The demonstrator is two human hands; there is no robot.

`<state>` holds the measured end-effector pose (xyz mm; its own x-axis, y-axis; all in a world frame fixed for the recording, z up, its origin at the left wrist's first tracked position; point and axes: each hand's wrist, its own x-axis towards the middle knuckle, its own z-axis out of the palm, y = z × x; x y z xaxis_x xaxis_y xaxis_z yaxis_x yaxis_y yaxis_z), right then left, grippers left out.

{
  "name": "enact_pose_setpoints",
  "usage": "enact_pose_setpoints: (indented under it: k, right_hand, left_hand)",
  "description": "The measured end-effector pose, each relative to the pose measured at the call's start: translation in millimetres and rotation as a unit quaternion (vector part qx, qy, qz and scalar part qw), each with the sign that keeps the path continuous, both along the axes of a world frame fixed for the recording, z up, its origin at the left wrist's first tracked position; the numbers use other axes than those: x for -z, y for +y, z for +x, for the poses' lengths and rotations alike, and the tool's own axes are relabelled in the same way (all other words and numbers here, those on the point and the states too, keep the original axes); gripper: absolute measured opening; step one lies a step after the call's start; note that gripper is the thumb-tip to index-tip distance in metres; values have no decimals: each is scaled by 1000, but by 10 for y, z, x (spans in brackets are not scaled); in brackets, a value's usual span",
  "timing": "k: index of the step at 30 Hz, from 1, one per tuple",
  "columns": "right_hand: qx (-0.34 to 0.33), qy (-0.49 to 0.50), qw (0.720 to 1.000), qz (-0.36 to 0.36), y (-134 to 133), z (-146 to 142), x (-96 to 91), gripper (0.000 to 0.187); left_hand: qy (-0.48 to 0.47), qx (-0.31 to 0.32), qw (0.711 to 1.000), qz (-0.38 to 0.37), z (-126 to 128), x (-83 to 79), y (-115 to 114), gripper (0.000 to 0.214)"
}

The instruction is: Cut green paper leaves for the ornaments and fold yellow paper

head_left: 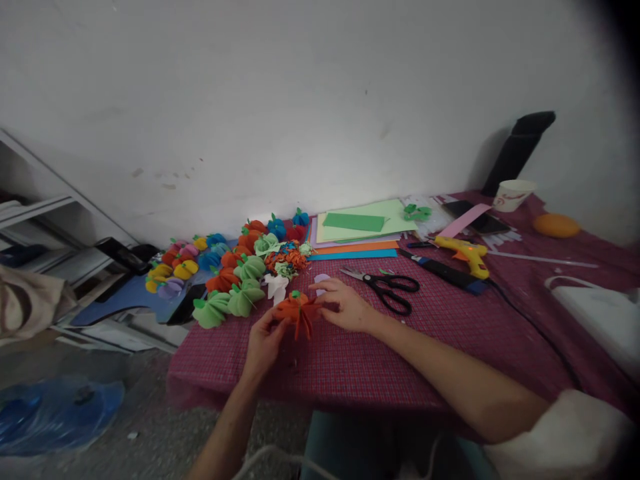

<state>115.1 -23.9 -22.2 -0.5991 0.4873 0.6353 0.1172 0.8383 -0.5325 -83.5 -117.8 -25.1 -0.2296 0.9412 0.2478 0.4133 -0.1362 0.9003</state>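
My left hand (265, 337) pinches the left edge of an orange paper pumpkin (299, 312), its thumb and fingers closed on the petals. My right hand (347, 307) has curled fingers against the pumpkin's right side; from this view I cannot tell whether they grip it or just touch it. I see the pumpkin near the front of the bench (360, 377), its fanned petals facing me and a small green tip on top. Just behind the right fingers lies a purple paper piece (323, 279). To the left I have light green pumpkins (245, 298) in a cluster, with a white paper piece (277, 288) between them and my work. Black-handled scissors (385, 287) lie open beyond the right hand, and a yellow glue gun (467, 253) rests farther right. Toward the wall, I make out stacked paper sheets (397, 217).
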Motion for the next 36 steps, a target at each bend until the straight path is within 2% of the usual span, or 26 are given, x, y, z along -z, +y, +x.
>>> enact_pose_setpoints:
  k: [3,10,13,23,29,36]
  right_hand:
    - [-26,-8,1000,5,-1,-6,-17,16]
    - [-63,-20,998,15,-33,-30,-34,18]
    - [-64,-25,998,13,-47,-34,-32,16]
    - [-94,-43,994,24,-69,-49,1,17]
    - [-98,-72,992,20,-117,-55,43,30]
    - [-93,-86,992,18,-114,-41,17,27]
  left_hand:
    - [4,23,1000,-1,-21,-2,-14,23]
    - [142,15,989,25,-124,-14,-102,14]
    - [169,16,985,29,-155,-23,-126,13]
    - [174,-3,984,26,-297,-101,-228,10]
    - [170,-25,985,12,-460,-73,-301,12]
    - [128,-109,986,-2,-772,-138,-389,17]
